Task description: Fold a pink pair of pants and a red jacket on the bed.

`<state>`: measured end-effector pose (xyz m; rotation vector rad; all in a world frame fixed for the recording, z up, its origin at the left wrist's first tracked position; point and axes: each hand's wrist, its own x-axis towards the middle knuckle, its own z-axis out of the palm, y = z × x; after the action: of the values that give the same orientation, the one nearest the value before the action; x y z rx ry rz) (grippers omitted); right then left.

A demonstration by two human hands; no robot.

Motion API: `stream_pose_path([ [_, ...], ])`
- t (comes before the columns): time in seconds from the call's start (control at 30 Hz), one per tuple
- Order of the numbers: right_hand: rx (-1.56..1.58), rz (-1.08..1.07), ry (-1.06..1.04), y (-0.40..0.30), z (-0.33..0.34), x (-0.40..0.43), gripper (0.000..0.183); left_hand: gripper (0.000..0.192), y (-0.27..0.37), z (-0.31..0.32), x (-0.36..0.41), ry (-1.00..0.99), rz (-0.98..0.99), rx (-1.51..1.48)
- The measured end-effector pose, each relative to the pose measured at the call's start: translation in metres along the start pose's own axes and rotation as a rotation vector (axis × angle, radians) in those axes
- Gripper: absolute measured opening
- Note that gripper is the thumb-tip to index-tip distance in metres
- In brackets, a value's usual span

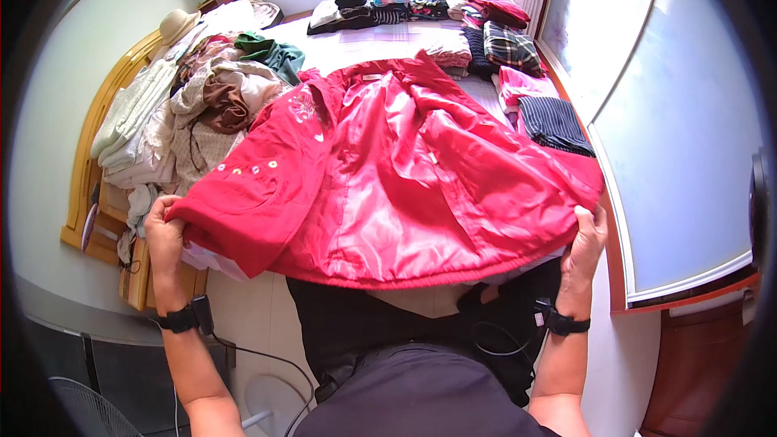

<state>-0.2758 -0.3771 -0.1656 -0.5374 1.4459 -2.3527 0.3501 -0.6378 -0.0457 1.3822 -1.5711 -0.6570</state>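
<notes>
A red jacket (388, 194) is spread wide over the near part of the bed, its shiny lining facing up and its collar pointing away from me. My left hand (165, 221) grips a lower corner at the left, where the outer cloth shows embroidered flowers. At the right, my right hand (589, 227) pinches the opposite lower corner between thumb and fingers. The hem (394, 282) runs between both hands and sags slightly in the middle. The fingers behind the cloth are partly hidden.
Loose clothes (224, 97) lie heaped on the bed's left, beside stacked white cloths (133, 115). Folded garments line the far side and right, including plaid cloth (513, 48) and striped cloth (555, 124). A wooden headboard (91, 194) stands left. A fan (91, 406) stands lower left; cables hang by my wrists.
</notes>
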Motion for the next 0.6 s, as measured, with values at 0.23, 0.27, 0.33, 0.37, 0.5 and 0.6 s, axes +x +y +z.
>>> stream_pose_path([
  [0.23,-0.4,0.194,-0.002,0.057,-0.041,-0.04,0.031,0.017,-0.109,0.045,-0.071,-0.134,-0.241,0.145],
  [0.27,-0.357,0.169,-0.055,0.058,-0.039,-0.051,0.034,0.013,-0.12,0.055,-0.084,-0.114,-0.318,0.118],
  [0.33,-0.298,0.11,-0.147,0.05,-0.018,-0.073,0.043,0.019,-0.168,0.054,-0.106,-0.075,-0.218,0.118],
  [0.37,-0.3,0.117,-0.16,0.052,-0.017,-0.075,0.043,0.027,-0.185,0.052,-0.113,-0.044,-0.131,0.124],
  [0.5,-0.39,0.02,-0.161,0.055,-0.03,-0.07,0.035,0.051,-0.113,0.085,-0.135,0.11,0.264,0.628],
  [0.6,-0.484,-0.052,-0.175,0.052,-0.019,-0.07,0.026,0.075,-0.091,0.091,-0.146,-0.201,0.484,0.802],
])
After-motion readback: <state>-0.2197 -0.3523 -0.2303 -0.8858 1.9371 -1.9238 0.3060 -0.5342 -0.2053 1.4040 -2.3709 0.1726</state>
